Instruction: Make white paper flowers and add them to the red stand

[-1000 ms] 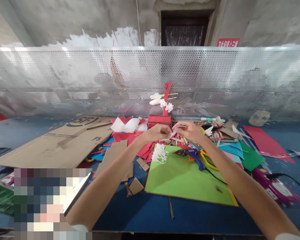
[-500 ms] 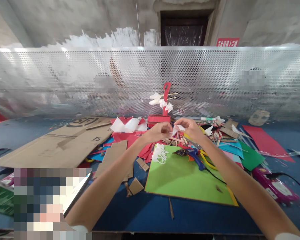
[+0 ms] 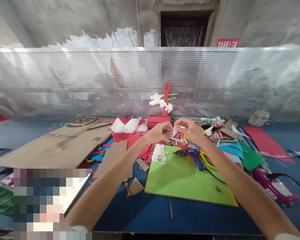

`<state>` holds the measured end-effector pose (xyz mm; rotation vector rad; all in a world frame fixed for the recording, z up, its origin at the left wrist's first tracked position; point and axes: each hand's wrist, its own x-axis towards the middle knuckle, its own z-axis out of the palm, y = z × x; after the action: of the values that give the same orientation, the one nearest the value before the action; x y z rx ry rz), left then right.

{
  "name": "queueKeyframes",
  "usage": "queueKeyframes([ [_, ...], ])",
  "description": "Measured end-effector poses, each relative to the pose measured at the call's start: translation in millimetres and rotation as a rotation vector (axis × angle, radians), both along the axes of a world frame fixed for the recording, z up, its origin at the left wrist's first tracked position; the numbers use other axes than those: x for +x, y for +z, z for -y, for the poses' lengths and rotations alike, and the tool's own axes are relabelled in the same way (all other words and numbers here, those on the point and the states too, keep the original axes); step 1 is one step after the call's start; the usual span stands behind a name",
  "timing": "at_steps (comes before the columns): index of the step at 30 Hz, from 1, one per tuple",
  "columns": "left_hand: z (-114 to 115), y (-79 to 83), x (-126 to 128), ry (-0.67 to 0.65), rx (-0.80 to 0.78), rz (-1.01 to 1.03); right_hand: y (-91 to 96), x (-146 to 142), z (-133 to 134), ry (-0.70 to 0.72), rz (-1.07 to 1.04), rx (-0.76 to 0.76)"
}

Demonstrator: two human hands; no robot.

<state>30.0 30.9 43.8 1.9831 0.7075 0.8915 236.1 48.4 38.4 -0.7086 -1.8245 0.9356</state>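
Between my two hands is a small piece of white paper [image 3: 176, 130], held above the green sheet's far edge. My left hand [image 3: 162, 130] pinches its left side with closed fingers. On the other side, my right hand [image 3: 189, 128] grips the paper with thumb and fingers. Below them a blue glue gun [image 3: 193, 157] lies on the green sheet [image 3: 180, 183], beside a small pile of white twisted paper strips [image 3: 159, 153]. Behind the hands stands a red paper stand [image 3: 159, 120] with a hooked upright, carrying white paper tufts [image 3: 162, 103] and thin sticks.
A large cardboard sheet [image 3: 55, 143] covers the table's left side. Red paper [image 3: 130, 138], white paper [image 3: 130, 124] and cardboard scraps [image 3: 136, 186] lie nearby. To the right are a green piece [image 3: 251, 156], a red sheet [image 3: 267, 141] and a purple power strip [image 3: 275, 186]. A perforated metal screen [image 3: 202, 80] stands behind.
The white paper between my fingers has folded down and shows less of its right flap. Both arms stay in nearly the same place.
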Motion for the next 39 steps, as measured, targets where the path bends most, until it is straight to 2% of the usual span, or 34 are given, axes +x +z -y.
queueKeyframes([
  [5,4.4,2.8,1.2,0.03,0.015,0.014,-1.8,-0.8,-0.6,0.006,-0.018,-0.052],
  [17,8.9,4.0,1.2,-0.007,0.069,-0.036,-3.8,-1.3,-0.4,0.029,-0.006,-0.112],
  [24,4.8,1.0,2.4,0.09,0.136,-0.114,-3.7,-2.5,1.3,0.019,0.041,-0.089],
  [31,0.9,1.2,-0.1,0.213,0.273,-0.106,-11.0,-4.2,-4.0,0.09,0.084,-0.126],
  [36,-11.3,-5.3,-3.9,0.244,0.175,0.016,-10.5,-7.3,-1.9,0.106,0.071,-0.083],
  [39,-16.2,-8.8,-4.8,0.252,0.099,0.099,-7.3,-9.0,3.2,0.122,0.104,-0.123],
])
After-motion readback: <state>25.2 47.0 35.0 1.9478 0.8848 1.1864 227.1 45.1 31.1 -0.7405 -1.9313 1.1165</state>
